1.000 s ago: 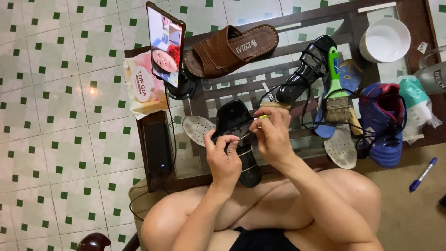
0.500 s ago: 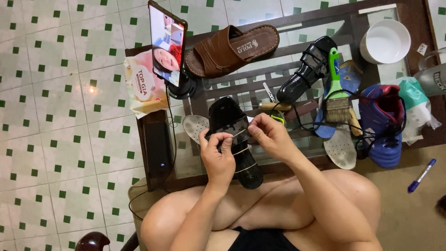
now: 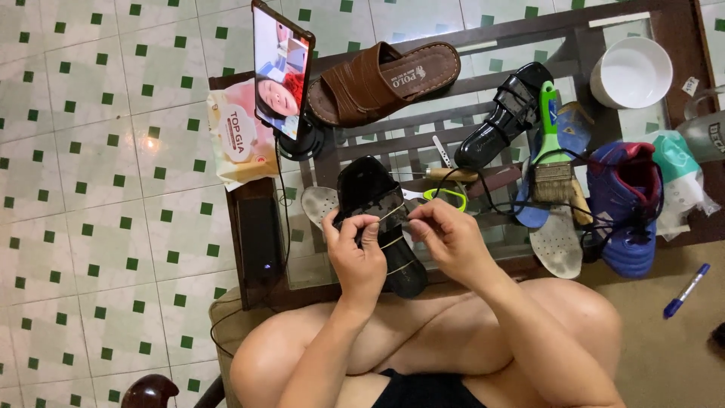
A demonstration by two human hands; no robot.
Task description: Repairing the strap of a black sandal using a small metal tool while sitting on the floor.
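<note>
A glossy black sandal (image 3: 375,198) lies sole-up over the near edge of the glass table (image 3: 332,257), with several tan rubber bands stretched across it. My left hand (image 3: 356,255) grips its left side, thumb and fingers pressing on a band. Beside it, my right hand (image 3: 444,236) pinches a band at the sandal's right edge. Both hands are above my bare knees.
On the table: a brown sandal (image 3: 381,73), a phone (image 3: 281,69) on a stand, a black heeled sandal (image 3: 504,117), a green-handled brush (image 3: 553,151), insoles (image 3: 557,242), a blue-and-red shoe (image 3: 623,200), a white bowl (image 3: 633,72), scissors (image 3: 442,196). A snack packet (image 3: 238,136) and black speaker (image 3: 259,238) sit left. A blue pen (image 3: 686,291) lies on the floor.
The black sandal has shifted slightly up and left in my hands. My right hand has moved from above the sandal down to its right edge, pulling a band.
</note>
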